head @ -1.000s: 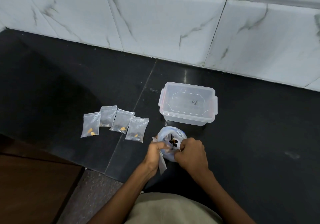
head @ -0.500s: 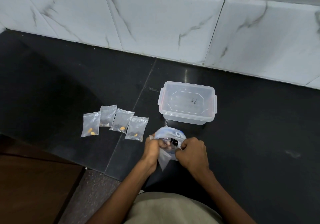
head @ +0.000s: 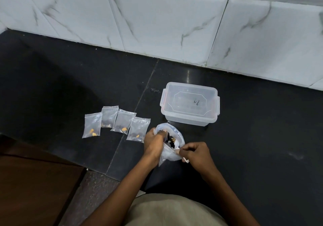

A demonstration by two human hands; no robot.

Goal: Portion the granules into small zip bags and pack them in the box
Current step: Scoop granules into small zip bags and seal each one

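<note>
You work on a dark, polished stone counter (head: 262, 138) backed by white marble-veined wall tiles (head: 157, 25); expect thin plastic to slide easily on this glossy surface. The clear, rigid box (head: 189, 106) stands behind your hands with its clip-on lid on, so none of the bags is packed yet. To its left, four small zip bags (head: 117, 122) of thin transparent film lie flat in a slightly overlapping row, each holding a few dark and orange granules. The soft, crinkled supply bag (head: 170, 143) sits just in front of the box, its mouth open and its dark and orange granules (head: 170, 140) visible inside. Your left hand (head: 154, 143) grips the left edge of that mouth with curled fingers; your right hand (head: 195, 153) pinches the near right edge, where a small white strip shows between the fingers. Whether a fifth small bag is among the film you hold cannot be told. Principal risk: the limp film may collapse or tip if either grip loosens, scattering granules across the counter, where the dark ones would be hard to see. Secondary risk: your left forearm lies near the closest filled bag and could nudge it out of the row.
</note>
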